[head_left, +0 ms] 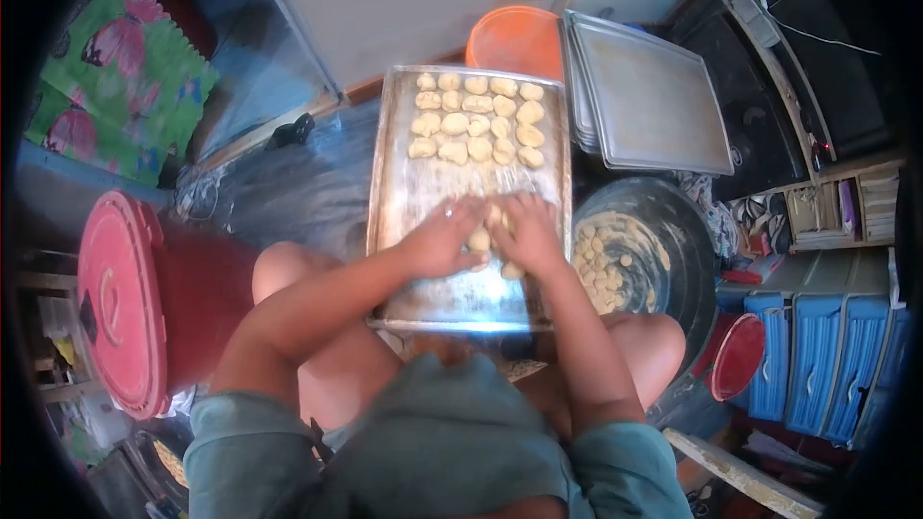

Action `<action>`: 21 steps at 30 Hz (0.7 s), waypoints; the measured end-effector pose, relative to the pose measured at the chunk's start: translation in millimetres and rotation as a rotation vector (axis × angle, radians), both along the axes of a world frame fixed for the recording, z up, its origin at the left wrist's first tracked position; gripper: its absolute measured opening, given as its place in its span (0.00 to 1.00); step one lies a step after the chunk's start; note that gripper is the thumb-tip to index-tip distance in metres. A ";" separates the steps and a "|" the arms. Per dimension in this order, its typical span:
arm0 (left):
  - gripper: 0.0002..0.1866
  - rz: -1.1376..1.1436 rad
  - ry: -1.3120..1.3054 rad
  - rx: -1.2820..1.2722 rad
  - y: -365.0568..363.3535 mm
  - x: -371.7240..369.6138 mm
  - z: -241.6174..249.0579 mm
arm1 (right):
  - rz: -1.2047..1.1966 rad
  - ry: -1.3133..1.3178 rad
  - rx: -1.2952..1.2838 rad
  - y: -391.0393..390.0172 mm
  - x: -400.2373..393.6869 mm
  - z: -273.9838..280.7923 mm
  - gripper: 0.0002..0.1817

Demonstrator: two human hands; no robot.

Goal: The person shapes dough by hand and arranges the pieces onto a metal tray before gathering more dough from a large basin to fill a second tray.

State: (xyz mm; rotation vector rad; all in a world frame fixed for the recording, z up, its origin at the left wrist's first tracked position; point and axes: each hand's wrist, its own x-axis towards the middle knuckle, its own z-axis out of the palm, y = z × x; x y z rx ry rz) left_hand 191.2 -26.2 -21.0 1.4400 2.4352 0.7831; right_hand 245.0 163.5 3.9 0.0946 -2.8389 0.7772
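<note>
A metal baking tray (404, 202) lies in front of my body, between my knees. Rows of pale dough pieces (478, 125) cover its far half. Over the near half, my left hand (450, 238) curls round a few loose dough pieces (479, 239), thumb toward me and a ring on one finger. Close beside it, my right hand (527, 231) bends its fingers over more of these pieces. One dough piece (511, 271) shows below the right palm. My fingers partly hide the dough between them.
To the right stands a dark basin (687, 269) holding many dough pieces. Behind it lean stacked metal trays (654, 86), near an orange bucket (514, 38). A red lidded bin (120, 303) is on the left. Blue drawers (817, 365) stand at far right.
</note>
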 end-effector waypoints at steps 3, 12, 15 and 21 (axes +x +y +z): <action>0.37 -0.060 -0.134 0.033 -16.3 17.2 0.2 | 0.122 -0.209 -0.074 2.9 16.8 4.0 0.20; 0.22 -0.032 -0.031 -0.026 -40.5 19.5 17.0 | -0.029 -0.007 -0.398 -19.0 -30.0 12.8 0.17; 0.16 0.041 -0.059 -0.027 -39.4 15.8 18.8 | 0.004 0.108 -0.516 -47.0 -57.9 -5.1 0.16; 0.12 0.477 -0.234 0.156 -51.6 -29.9 25.8 | -0.061 -0.070 -0.376 -66.7 -61.6 0.1 0.18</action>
